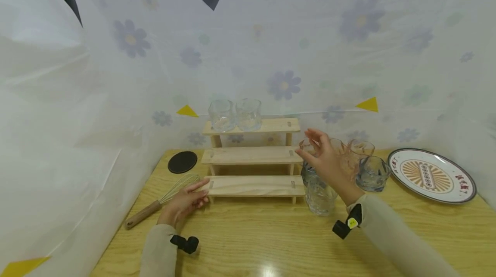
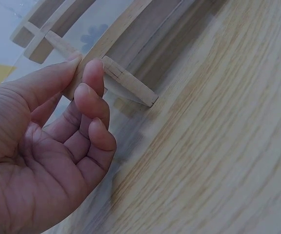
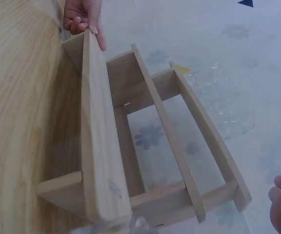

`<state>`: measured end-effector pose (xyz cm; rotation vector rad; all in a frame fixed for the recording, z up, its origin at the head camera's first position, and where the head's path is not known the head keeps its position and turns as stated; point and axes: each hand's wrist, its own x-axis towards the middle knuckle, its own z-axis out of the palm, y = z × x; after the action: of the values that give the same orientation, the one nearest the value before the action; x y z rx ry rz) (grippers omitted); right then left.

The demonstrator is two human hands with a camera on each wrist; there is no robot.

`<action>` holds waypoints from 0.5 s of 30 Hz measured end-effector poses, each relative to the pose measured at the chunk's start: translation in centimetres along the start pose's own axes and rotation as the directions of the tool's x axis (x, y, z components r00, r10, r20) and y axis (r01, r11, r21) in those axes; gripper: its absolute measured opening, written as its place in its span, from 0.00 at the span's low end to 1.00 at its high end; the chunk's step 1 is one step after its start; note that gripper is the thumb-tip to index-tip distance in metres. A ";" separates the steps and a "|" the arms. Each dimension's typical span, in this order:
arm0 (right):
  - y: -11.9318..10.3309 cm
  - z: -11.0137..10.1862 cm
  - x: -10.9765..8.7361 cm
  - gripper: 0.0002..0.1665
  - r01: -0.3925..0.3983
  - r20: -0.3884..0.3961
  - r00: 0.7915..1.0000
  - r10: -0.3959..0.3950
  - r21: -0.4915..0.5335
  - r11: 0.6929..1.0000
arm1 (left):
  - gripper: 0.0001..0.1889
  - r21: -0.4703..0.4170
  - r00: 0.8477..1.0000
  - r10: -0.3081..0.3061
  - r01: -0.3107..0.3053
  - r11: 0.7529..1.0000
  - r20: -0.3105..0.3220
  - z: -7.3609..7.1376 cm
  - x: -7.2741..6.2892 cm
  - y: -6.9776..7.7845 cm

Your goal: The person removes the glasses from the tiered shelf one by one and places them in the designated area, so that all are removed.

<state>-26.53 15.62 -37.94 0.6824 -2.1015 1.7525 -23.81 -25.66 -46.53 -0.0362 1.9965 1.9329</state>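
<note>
A three-step wooden rack [image 1: 252, 155] stands mid-table. My left hand [image 1: 185, 203] pinches the left end of its lowest step between thumb and fingers, as the left wrist view shows up close. My right hand [image 1: 325, 161] hovers over the glasses right of the rack, thumb and fingers apart with nothing visible between them. Two clear glasses [image 1: 249, 115] sit side by side on the left part of the top step. Below and around my right hand are a clear glass [image 1: 320, 199], a bluish glass [image 1: 373, 174], a pinkish glass [image 1: 361, 148] and others partly hidden by the hand.
At the far right lies a white plate [image 1: 403, 156] with a sunburst print. A whisk [image 1: 145, 214] with a wooden handle lies beside my left hand, and a black round coaster [image 1: 182, 162] is behind it. Flower-patterned sheeting [image 1: 248, 53] encloses the back and sides.
</note>
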 end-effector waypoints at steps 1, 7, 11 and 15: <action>-0.1 0.5 0.6 0.38 -0.003 -0.001 1.000 0.003 0.001 1.000 | 0.32 0.000 1.000 0.001 -0.001 1.000 0.002 0.0 0.0 0.0; -3.2 3.2 4.0 0.38 -0.036 0.026 0.999 0.037 -0.026 0.999 | 0.32 -0.011 1.000 -0.001 0.001 1.000 -0.003 0.0 0.0 -0.2; -3.8 4.6 5.9 0.40 -0.041 0.051 0.998 0.042 -0.021 0.999 | 0.32 -0.016 1.000 -0.005 0.004 1.000 -0.005 0.0 0.3 -0.4; -2.5 5.9 8.0 0.44 -0.054 0.052 0.997 0.057 -0.048 0.997 | 0.32 -0.028 1.000 -0.001 0.001 1.000 -0.012 -0.2 0.4 -0.4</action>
<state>-31.52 8.30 -32.74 0.6717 -2.2096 1.7266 -24.15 -25.74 -46.99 -0.0567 1.9768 1.9649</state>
